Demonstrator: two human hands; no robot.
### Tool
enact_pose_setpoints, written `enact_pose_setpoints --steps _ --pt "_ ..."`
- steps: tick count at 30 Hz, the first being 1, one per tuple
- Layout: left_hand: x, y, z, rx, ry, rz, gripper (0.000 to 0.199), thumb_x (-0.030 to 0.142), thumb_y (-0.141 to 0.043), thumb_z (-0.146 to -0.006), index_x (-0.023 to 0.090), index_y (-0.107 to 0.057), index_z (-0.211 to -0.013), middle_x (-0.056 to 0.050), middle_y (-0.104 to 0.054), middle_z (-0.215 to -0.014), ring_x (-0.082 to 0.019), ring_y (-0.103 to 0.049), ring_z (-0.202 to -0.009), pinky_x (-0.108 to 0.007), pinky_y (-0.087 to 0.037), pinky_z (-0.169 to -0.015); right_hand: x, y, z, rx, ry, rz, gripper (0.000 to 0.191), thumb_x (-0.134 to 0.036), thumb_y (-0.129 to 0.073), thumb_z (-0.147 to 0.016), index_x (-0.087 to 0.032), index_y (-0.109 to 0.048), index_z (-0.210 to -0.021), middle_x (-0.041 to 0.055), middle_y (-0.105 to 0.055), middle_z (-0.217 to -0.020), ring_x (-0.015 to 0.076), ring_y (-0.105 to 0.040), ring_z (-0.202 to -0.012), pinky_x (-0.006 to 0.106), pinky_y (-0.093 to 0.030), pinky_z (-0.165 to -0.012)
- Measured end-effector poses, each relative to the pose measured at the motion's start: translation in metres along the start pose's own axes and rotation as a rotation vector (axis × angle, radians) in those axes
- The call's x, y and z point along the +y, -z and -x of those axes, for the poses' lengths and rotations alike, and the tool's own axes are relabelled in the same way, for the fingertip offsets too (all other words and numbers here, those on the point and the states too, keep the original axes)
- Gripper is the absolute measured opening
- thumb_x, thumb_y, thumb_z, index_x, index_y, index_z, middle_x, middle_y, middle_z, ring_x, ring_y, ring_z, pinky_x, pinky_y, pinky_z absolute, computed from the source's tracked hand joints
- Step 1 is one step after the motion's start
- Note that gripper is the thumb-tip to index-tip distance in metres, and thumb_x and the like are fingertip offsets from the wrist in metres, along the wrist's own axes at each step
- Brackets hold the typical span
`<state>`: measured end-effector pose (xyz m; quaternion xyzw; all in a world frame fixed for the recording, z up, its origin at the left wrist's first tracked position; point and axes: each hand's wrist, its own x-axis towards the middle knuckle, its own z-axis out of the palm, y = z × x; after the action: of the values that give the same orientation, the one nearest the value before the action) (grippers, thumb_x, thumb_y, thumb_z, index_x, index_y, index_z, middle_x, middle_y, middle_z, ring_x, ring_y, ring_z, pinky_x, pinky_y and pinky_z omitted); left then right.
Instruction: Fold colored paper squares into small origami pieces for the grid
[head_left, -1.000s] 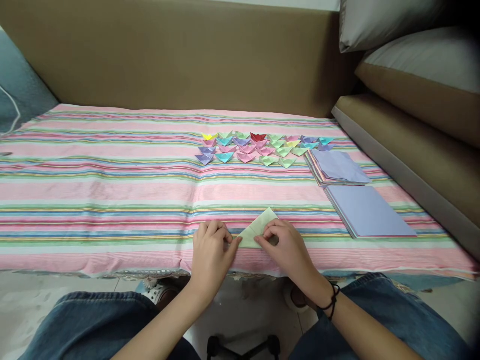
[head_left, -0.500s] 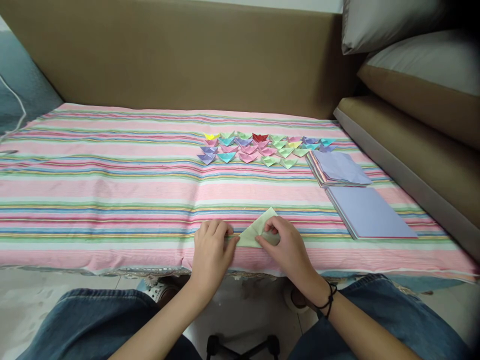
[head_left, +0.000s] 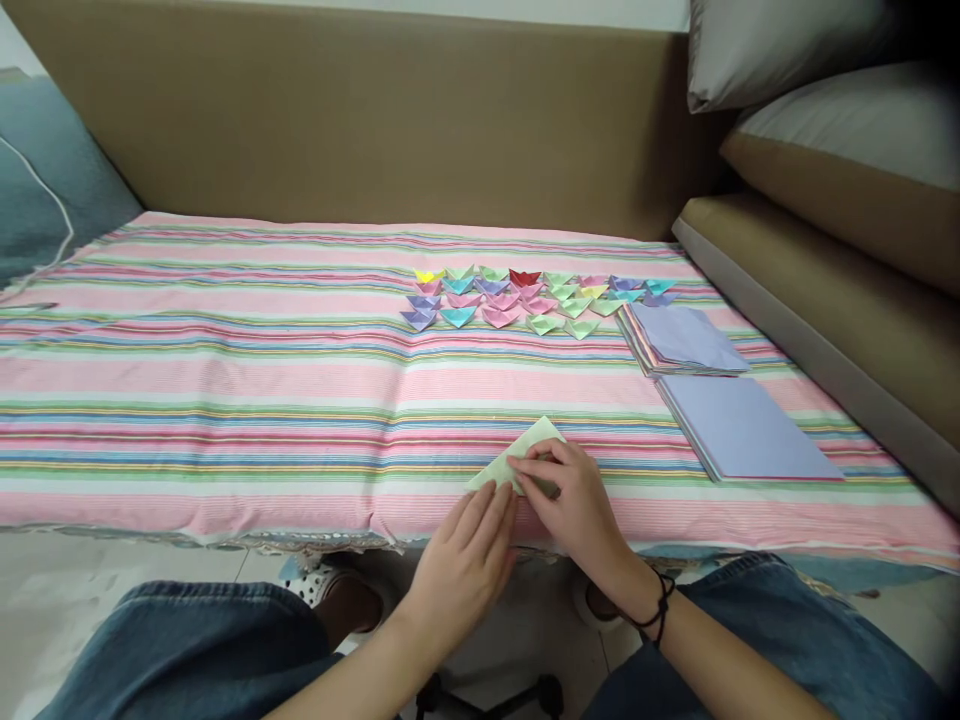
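Note:
A pale green sheet of paper (head_left: 541, 432), folded to a triangle with its tip pointing away from me, lies near the front edge of the striped cloth. My left hand (head_left: 474, 540) rests with fingers stretched out, the fingertips on the paper's near edge. Thumb and fingers of my right hand (head_left: 566, 485) are drawn together on the right part of the paper, pinching it; the hand covers that corner. Beyond the paper, several small folded paper boats (head_left: 501, 316) stand in rows, in pink, green, blue, purple, yellow and red.
To the right lie a stack of purple-topped paper (head_left: 750, 425) and a rougher paper stack (head_left: 690, 338) behind it. The striped cloth (head_left: 225, 380) covers the seat. A brown backrest (head_left: 360, 115) rises behind, and cushions (head_left: 840, 150) are piled at the right.
My left hand has moved right and nearer to me, its fingers going from curled at the paper's left corner to stretched along the near edge. My right hand stays at the paper.

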<state>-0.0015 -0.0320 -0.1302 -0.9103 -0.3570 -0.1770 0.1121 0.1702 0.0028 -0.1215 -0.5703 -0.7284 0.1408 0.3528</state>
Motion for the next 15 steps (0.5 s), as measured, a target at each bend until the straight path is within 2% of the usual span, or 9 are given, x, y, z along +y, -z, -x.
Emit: enact_pose_setpoints --steps 4,15 --pt "0.013 -0.008 0.006 -0.082 0.070 -0.078 0.053 0.037 -0.038 -0.091 0.004 -0.041 -0.132 -0.012 -0.041 -0.140 -0.026 -0.033 -0.131 -0.036 -0.029 -0.105 0.000 -0.001 0.000 0.015 0.013 -0.002 0.019 -0.015 -0.062 -0.079 -0.025 -0.073 -0.090 0.0034 -0.063 -0.084 0.0198 -0.055 -0.080 0.036 -0.041 -0.074" --pt "0.015 -0.011 0.008 -0.119 0.108 -0.104 0.058 0.042 -0.037 -0.090 0.005 -0.037 -0.135 -0.012 -0.031 -0.146 -0.030 -0.024 -0.135 -0.040 -0.024 -0.109 0.002 -0.002 0.002 0.030 0.028 0.004 0.021 -0.014 -0.059 -0.081 -0.025 -0.073 -0.091 0.0040 -0.063 -0.085 0.0202 -0.055 -0.080 0.036 -0.042 -0.073"
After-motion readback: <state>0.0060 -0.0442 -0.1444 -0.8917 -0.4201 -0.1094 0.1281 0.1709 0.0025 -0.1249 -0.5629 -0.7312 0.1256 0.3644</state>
